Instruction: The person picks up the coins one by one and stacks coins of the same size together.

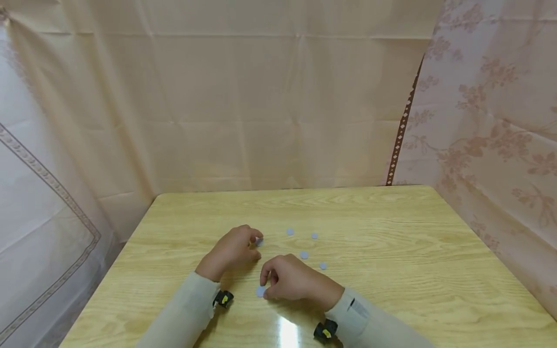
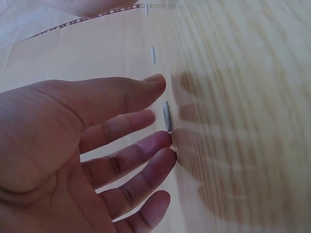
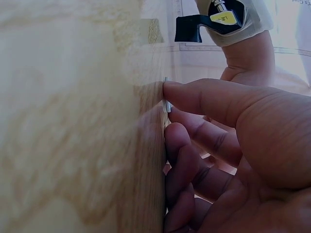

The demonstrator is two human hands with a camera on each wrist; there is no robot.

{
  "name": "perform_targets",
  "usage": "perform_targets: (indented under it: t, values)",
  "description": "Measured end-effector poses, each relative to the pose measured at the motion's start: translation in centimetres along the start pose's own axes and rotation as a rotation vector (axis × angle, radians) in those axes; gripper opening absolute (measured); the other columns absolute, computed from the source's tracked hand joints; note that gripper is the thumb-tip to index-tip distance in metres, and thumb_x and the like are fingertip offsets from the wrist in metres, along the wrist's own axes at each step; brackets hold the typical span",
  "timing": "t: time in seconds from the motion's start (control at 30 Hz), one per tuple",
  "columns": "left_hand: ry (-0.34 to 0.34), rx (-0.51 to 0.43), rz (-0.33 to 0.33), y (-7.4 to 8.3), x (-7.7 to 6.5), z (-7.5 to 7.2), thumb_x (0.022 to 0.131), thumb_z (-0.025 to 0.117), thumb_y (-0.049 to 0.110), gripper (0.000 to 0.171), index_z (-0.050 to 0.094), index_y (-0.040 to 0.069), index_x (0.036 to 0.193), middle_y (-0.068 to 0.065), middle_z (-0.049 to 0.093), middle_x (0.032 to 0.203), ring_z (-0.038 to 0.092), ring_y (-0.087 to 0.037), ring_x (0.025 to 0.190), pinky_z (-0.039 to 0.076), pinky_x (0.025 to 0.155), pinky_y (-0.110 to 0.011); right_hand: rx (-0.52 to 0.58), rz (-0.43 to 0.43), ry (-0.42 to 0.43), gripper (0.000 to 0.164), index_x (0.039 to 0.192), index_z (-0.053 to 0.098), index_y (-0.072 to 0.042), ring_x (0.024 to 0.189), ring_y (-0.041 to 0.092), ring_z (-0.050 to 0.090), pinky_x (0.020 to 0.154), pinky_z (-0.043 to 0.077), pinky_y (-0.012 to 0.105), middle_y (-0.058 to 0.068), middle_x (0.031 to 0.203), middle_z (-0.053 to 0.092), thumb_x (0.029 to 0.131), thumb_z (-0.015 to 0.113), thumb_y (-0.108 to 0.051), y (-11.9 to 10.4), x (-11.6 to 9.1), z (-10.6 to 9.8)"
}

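Beige cloth (image 1: pixel 270 111) forms the backdrop, w/ a pink floral cloth (image 1: pixel 491 125) on the R side & a white cloth w/ patterned band (image 1: pixel 39 227) on the L, around a wood-grain tbl. (image 1: pixel 413 241) where a person in pale sleeves (image 1: pixel 183 314) works w/ both hands. The person's R hand (image 1: pixel 291 278), nearer the tbl.'s front edge, has thumb & forefinger bent together in a pinch, other fingers curled; the L hand (image 1: pixel 235 247), a bit farther back, is partly open, thumb well apart from loosely bent fingers, & grips nothing. Black wrist devices (image 1: pixel 325 331) w/ yellow labels sit at both cuffs. Smallest are the pale, flat, round pcs.: the near disc (image 1: pixel 260 292) lies at the tbl. surface, its edge btwn. R thumb & forefinger; the far disc (image 1: pixel 259 242) is right by the L fingertips, contact unclear; four loose discs (image 1: pixel 304 254) lie apart from one another, beyond & to the R of the hands, approx. mid-tbl.
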State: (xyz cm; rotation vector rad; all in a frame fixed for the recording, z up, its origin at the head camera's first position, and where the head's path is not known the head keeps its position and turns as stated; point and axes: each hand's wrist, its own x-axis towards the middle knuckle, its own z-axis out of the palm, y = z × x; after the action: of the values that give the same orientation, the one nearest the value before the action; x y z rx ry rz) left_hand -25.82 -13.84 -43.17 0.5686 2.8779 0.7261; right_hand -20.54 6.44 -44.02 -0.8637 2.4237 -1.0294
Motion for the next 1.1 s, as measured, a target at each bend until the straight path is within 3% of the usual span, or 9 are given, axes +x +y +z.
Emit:
perform_targets:
  t: [0.1,0.4,0.7,1.1]
  values:
    - [0.004,0.029,0.017,0.1,0.05,-0.01,0.086,0.084,0.015,0.046,0.07,0.006,0.129,-0.007,0.068,0.111,0.063,-0.019,0.093,0.056,0.084,-0.039,0.0,0.002,0.002,0.014,0.088,0.073,-0.019,0.049,0.002,0.048,0.05,0.04,0.018,-0.006,0.061,0.061,0.083,0.082,-0.009,0.01,0.01,-0.01]
    - [0.013,0.072,0.013,0.25,0.12,-0.08,0.087,0.083,0.011,0.031,0.076,0.003,0.116,-0.008,0.068,0.112,0.066,-0.023,0.101,0.057,0.091,-0.043,0.009,-0.007,-0.001,0.014,0.088,0.073,-0.019,0.049,0.003,0.049,0.05,0.041,0.018,-0.005,0.061,0.062,0.084,0.082,-0.009,0.02,0.08,0.0]
    - [0.027,0.054,-0.035,0.24,0.11,-0.12,0.087,0.082,0.01,0.007,0.078,0.009,0.092,0.0,0.069,0.094,0.064,-0.018,0.087,0.057,0.082,-0.04,0.012,0.006,-0.002,0.014,0.089,0.073,-0.019,0.049,0.003,0.049,0.05,0.041,0.019,-0.005,0.061,0.061,0.084,0.081,-0.009,0.03,0.02,0.0]
    - [0.019,0.082,-0.05,0.3,0.01,-0.3,0.084,0.084,0.016,0.013,0.073,0.016,0.077,0.004,0.067,0.087,0.059,-0.014,0.078,0.053,0.074,-0.034,0.011,-0.002,-0.001,0.014,0.089,0.073,-0.018,0.049,0.003,0.048,0.051,0.041,0.019,-0.005,0.061,0.061,0.084,0.081,-0.008,0.08,0.06,0.06]
